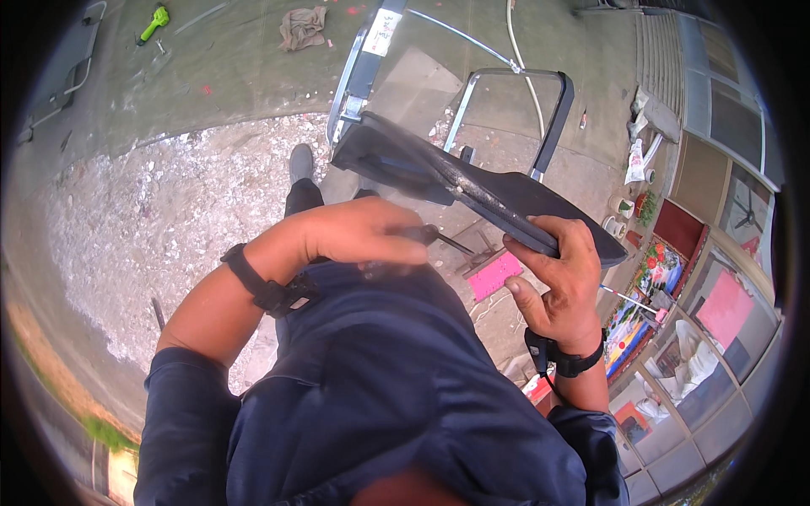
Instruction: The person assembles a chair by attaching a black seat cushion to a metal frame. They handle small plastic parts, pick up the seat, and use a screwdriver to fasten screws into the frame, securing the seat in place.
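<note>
We note two small cups (623,207) standing on the ground at the right, beside a white crumpled bag (634,160); their contents cannot be made out.

The right hand (558,282) is closed on the near edge of a black ladder top platform (498,198), fingers curled over the rim and thumb below it. The platform is tilted, its high end toward the upper left where it meets the aluminium ladder rails (359,76). A metal guard hoop (540,110) rises behind it.

The left hand (363,232) is wrapped tight round the handle of a screwdriver (439,240); the dark shaft projects rightward from the fist, its tip lying just below the platform's underside and just left of the right hand. Whether the tip touches anything we cannot tell. Both wrists carry black straps.

Below, the ground is concrete, strewn on the left with pale rubble (169,219). At the far upper edge lie a green tool (154,23) and a crumpled rag (302,27). A white hose (523,59) runs across the concrete. A pink card (494,276) lies under the ladder.
</note>
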Available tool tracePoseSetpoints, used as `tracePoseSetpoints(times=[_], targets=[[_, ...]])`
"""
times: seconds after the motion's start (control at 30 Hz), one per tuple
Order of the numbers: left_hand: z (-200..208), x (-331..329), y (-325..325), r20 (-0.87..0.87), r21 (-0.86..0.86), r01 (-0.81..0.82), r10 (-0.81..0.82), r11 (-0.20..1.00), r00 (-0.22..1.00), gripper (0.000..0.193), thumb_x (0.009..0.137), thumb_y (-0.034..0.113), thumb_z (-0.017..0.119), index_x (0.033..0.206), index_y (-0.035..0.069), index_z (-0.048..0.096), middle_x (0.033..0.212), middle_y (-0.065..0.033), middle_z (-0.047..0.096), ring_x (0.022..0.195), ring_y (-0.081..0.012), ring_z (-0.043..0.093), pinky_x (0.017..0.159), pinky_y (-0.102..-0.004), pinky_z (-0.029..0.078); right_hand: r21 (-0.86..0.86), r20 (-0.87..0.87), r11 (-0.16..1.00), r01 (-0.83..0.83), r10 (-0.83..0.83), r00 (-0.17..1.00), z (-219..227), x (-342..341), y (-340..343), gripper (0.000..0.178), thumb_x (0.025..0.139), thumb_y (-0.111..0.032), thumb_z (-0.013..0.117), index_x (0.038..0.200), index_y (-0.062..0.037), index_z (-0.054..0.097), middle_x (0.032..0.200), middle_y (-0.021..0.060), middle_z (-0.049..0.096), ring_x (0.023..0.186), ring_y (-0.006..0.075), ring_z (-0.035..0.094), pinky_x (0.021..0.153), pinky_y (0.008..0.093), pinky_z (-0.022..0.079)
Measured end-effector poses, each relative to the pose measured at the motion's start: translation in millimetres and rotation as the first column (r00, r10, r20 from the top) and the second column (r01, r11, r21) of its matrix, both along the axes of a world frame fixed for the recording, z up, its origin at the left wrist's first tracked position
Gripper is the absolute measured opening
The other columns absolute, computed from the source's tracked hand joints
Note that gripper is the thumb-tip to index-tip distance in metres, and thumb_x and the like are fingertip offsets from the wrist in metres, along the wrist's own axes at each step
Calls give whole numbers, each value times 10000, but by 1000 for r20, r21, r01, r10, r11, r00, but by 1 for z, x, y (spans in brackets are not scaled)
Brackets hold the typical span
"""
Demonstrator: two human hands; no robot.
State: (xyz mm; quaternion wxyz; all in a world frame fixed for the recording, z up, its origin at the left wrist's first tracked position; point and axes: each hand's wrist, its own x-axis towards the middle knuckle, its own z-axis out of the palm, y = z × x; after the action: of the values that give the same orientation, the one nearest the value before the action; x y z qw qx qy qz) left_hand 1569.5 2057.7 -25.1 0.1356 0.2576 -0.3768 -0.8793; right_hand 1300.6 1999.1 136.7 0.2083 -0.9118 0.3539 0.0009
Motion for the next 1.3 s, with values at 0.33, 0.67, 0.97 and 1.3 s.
tracePoseSetpoints(times=[0.33,0.67,0.97,1.3], targets=[[-133,91,50,698,67,-660,438,748,567,621,981,653,458,918,61,633,747,-62,674,593,-93,512,514,-261,369,-78,-98,990,-116,108,989,2,7,-11,339,644,-43,754,968,-143,773,1033,135,672,817,280,630,658,354,491],[-183,87,0,713,-99,-529,431,843,553,493,988,464,475,902,9,644,762,-52,611,640,-138,515,569,-298,397,-101,-106,992,-76,66,992,2,15,-22,285,601,-46,777,873,-129,758,1043,128,681,789,259,631,624,337,472],[-176,89,-19,696,-20,-583,430,813,575,443,972,449,543,903,27,657,754,-51,618,643,-133,541,572,-286,390,-54,-60,997,-62,58,996,2,9,-24,246,574,-73,748,807,-99,673,1069,149,687,781,274,638,614,344,466],[-176,99,-38,694,103,-566,348,818,630,402,968,467,543,896,92,667,668,-42,629,461,-77,415,422,-248,271,17,47,1000,11,-11,999,2,9,-33,262,584,-28,726,778,-83,559,1047,183,705,764,294,644,617,360,483]])
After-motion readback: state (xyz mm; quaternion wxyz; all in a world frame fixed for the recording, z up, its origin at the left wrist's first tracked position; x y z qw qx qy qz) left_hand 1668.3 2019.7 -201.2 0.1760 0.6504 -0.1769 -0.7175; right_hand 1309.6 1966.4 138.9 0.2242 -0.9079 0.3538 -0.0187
